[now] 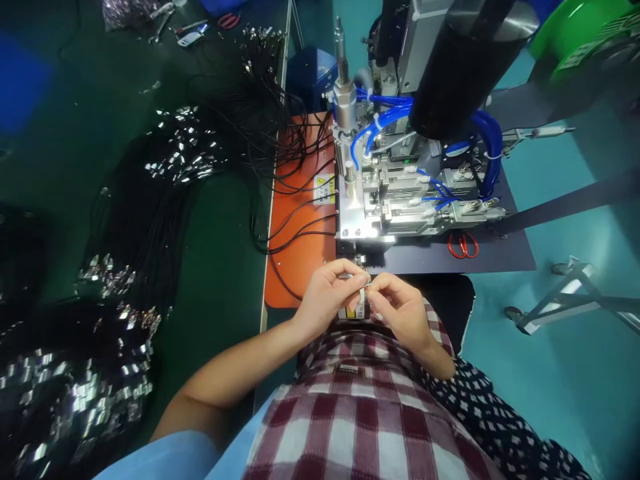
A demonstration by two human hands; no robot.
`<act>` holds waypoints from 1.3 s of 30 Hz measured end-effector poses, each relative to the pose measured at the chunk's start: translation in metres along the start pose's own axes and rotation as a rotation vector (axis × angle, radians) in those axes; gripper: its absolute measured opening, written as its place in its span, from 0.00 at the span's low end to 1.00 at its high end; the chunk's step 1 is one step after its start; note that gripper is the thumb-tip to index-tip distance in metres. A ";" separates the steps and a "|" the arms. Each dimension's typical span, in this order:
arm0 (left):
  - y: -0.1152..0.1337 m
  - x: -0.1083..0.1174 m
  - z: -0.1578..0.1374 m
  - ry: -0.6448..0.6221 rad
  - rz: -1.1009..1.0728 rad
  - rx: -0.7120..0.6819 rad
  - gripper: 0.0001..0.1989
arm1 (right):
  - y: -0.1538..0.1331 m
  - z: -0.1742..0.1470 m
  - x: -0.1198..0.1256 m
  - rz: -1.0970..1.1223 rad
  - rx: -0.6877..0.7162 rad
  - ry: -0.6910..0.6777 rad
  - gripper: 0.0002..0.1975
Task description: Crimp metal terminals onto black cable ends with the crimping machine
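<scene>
My left hand [333, 293] and my right hand [399, 308] meet at the front edge of the machine, fingertips almost touching. Both pinch at something small, perhaps a cable end, too tiny to make out. Just beyond them stands a metal machine [355, 207] with blue air hoses [387, 113]. Black cables [305, 227] run from its left side across an orange board [300, 267]. One of these cables leads down toward my left wrist. A yellow and white label [356, 311] shows partly beneath my fingers.
Bundles of black cables with shiny metal ends [187, 150] cover much of the dark green table [215, 267] at left. Red-handled scissors [463, 245] lie right of the machine. A black cylinder [460, 73] hangs overhead. A wheeled metal frame [560, 300] stands at right.
</scene>
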State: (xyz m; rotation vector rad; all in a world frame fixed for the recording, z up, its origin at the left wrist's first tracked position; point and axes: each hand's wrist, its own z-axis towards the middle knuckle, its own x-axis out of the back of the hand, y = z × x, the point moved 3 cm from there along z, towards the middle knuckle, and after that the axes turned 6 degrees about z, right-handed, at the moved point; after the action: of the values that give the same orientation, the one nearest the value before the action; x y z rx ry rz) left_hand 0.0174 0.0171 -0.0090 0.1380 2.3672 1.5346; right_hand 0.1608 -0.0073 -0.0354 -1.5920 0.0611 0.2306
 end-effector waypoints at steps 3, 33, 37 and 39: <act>-0.004 -0.001 -0.001 0.041 -0.034 -0.069 0.13 | 0.002 0.000 -0.001 -0.033 0.058 0.004 0.06; 0.007 -0.002 -0.001 -0.004 0.009 0.087 0.05 | 0.014 0.005 0.012 0.246 -0.083 0.030 0.04; 0.008 -0.003 0.000 -0.031 -0.010 0.095 0.04 | 0.016 0.007 0.010 0.309 -0.118 0.021 0.05; 0.007 -0.003 0.000 -0.041 -0.015 0.097 0.04 | 0.016 0.007 0.008 0.322 -0.129 0.021 0.05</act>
State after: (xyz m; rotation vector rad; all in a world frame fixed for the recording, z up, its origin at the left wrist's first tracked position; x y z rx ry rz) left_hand 0.0193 0.0191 -0.0017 0.1714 2.4052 1.3977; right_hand 0.1651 0.0004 -0.0532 -1.7093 0.3254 0.4759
